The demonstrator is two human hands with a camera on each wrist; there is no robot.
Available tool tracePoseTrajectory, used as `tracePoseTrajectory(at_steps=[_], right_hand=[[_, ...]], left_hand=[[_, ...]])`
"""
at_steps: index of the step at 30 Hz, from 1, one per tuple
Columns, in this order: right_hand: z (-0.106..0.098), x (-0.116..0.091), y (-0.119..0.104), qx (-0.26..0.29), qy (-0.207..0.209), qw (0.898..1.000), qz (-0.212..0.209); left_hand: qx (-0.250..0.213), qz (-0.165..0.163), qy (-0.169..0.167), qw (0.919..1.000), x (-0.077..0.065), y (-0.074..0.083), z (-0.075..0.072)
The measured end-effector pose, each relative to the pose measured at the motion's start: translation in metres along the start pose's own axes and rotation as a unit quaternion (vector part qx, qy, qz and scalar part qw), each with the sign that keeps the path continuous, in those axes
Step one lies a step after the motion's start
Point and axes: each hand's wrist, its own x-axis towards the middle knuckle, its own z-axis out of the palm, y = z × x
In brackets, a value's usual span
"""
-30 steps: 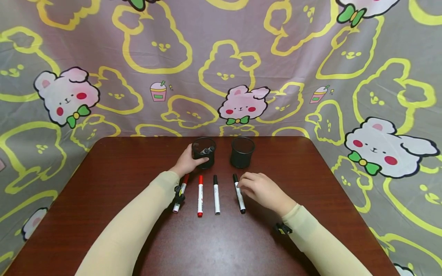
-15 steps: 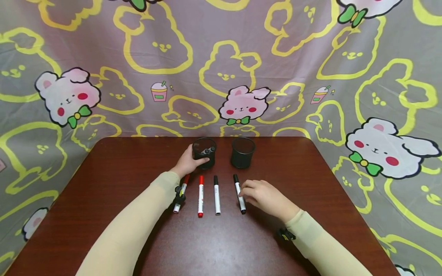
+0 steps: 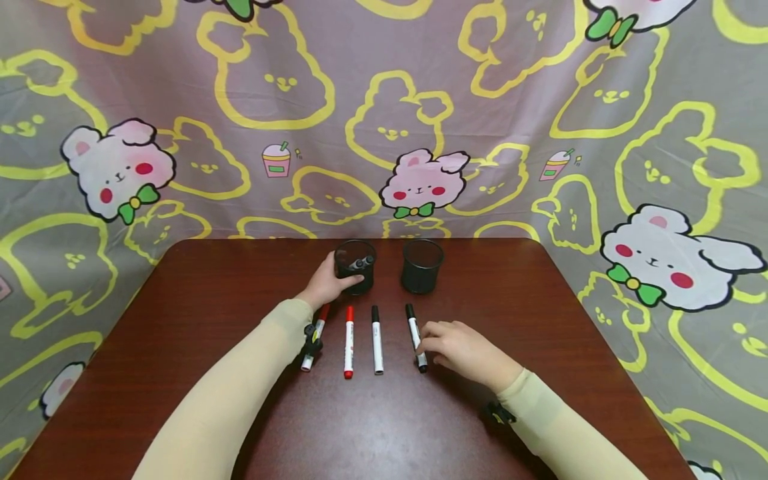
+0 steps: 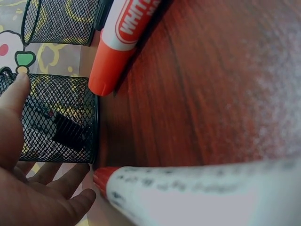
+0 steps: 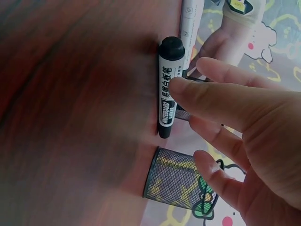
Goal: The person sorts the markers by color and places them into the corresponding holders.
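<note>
With thumb and fingers on either side, my left hand (image 3: pixel 324 283) holds the left black mesh pen cup (image 3: pixel 368 283). Several dark-ended markers (image 3: pixel 363 262) lean inside that cup. My right hand (image 3: pixel 471 353) is low over the rightmost whiteboard marker (image 3: pixel 413 325), which has black ends and lies on the table. In the right wrist view the thumb overlaps the black-ended marker (image 5: pixel 171 66), while the other fingers are spread apart; whether the thumb touches it I cannot tell. Left of it lie a black-capped marker (image 3: pixel 377 340) and a red-capped marker (image 3: pixel 349 343).
A second mesh cup (image 3: pixel 421 275) stands right of the held one, near the table's (image 3: pixel 240 267) back edge. Another red-capped marker (image 3: pixel 318 330) lies partly under my left wrist. A patterned curtain (image 3: pixel 336 100) hangs behind and at both sides.
My right hand has slid toward me along the rightmost marker, from near its far end to near its close end. The left hand, the cups and the markers stay put.
</note>
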Motion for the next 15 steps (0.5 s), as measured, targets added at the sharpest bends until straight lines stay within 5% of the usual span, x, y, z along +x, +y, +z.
tracePoseTrajectory(at_steps=[15], right_hand=[[0.0033, -0.002, -0.0024, -0.007, -0.027, 1.0, 0.006]], left_hand=[[0.005, 0.003, -0.004, 1.0, 0.0001, 0.0009, -0.001]])
